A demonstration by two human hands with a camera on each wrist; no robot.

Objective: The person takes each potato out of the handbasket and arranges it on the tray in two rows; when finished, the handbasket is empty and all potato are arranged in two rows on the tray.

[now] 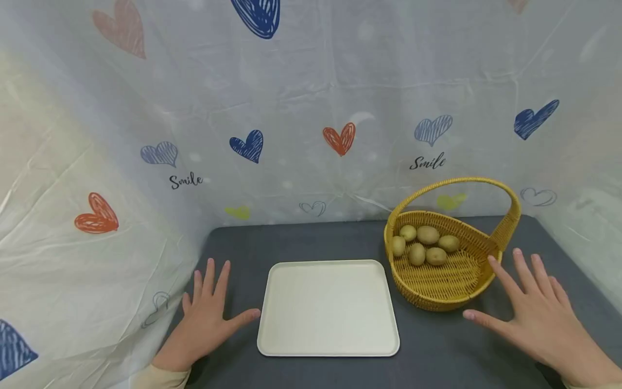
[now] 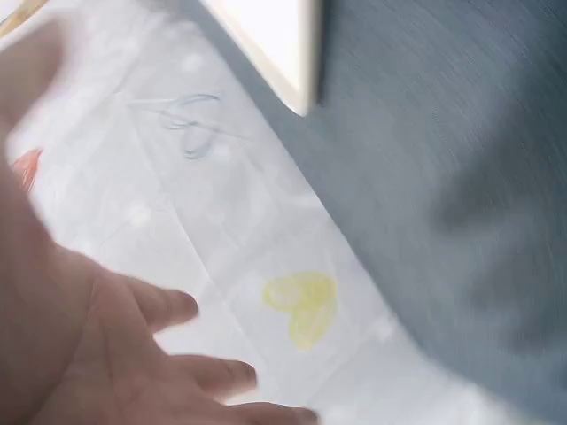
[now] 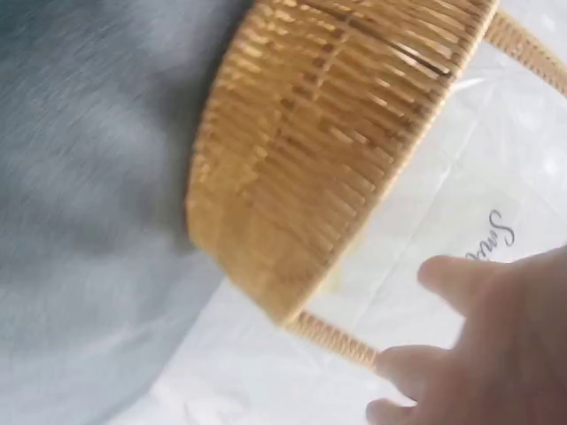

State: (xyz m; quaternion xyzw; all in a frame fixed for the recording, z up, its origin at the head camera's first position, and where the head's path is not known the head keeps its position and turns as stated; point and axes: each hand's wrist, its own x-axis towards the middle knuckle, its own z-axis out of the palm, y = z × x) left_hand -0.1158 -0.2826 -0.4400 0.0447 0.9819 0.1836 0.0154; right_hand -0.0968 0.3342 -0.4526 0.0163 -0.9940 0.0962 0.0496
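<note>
A white rectangular tray (image 1: 328,309) with a raised rim lies flat in the middle of the dark grey table. To its right stands a yellow woven basket (image 1: 437,294) with an arched handle, several potatoes (image 1: 427,235) gathered at its left side. My left hand (image 1: 206,319) is spread beside the tray, thumb tip right at the tray's left edge in the head view. Spread wide as well, my right hand (image 1: 539,313) is at the basket's right front, its index fingertip overlapping the basket rim in that view. Neither hand holds anything. The right wrist view shows the basket's woven side (image 3: 301,150) close by.
A pale cloth (image 1: 291,97) printed with hearts and "Smile" hangs behind the table and along both sides. The grey table top (image 1: 301,373) extends in front of the tray. The basket handle (image 1: 457,181) rises high at the back right.
</note>
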